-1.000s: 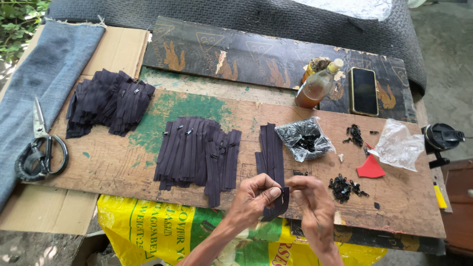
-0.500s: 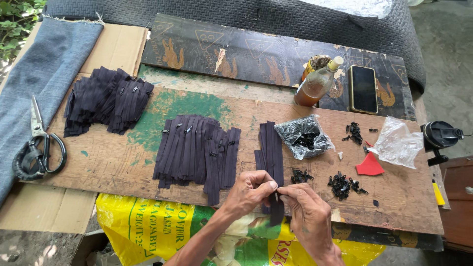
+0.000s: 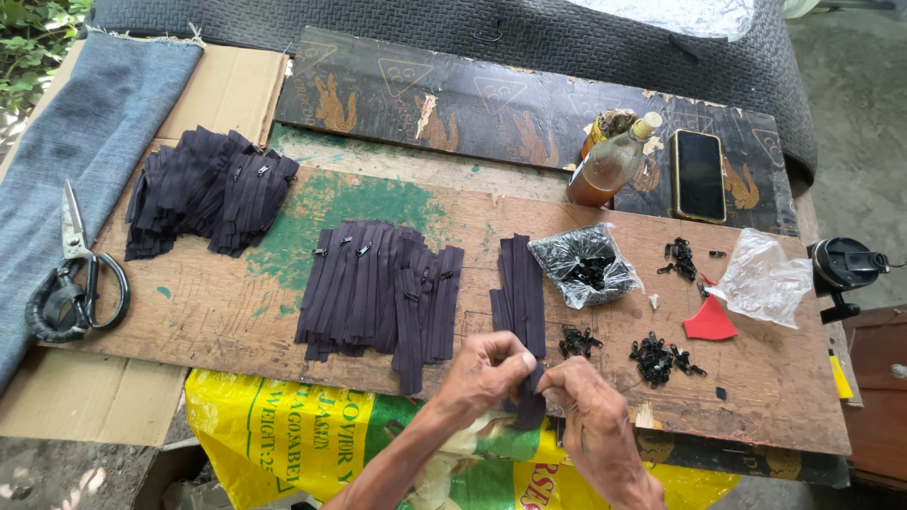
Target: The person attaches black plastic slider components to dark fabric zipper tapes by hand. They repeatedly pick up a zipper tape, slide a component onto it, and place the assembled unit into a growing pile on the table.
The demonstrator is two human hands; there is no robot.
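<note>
Two hands meet at the near edge of the worn wooden bench [image 3: 236,312], both pinched shut on one dark purple zipper strip [image 3: 531,408] that hangs partly over that edge. The left hand [image 3: 487,373] closes thumb and fingers on the strip's upper part; the right hand [image 3: 586,420] curls tightly around its near end, where something small seems to be worked on, though the fingers hide it. To do this step well, I judge the strip should stay taut and flat between the two grips, with its two tape edges lined up evenly and the right fingertips guiding rather than forcing.

The strip's long axis runs away from the person, near end toward the body, far end pointing at the short stack of matching dark strips [image 3: 521,288] lying just beyond the hands. Small black metal sliders [image 3: 578,342] lie scattered just right of that stack. A wider row of dark zippers [image 3: 378,293] rests to the left, and grey-handled scissors [image 3: 71,279] sit well apart.
</note>
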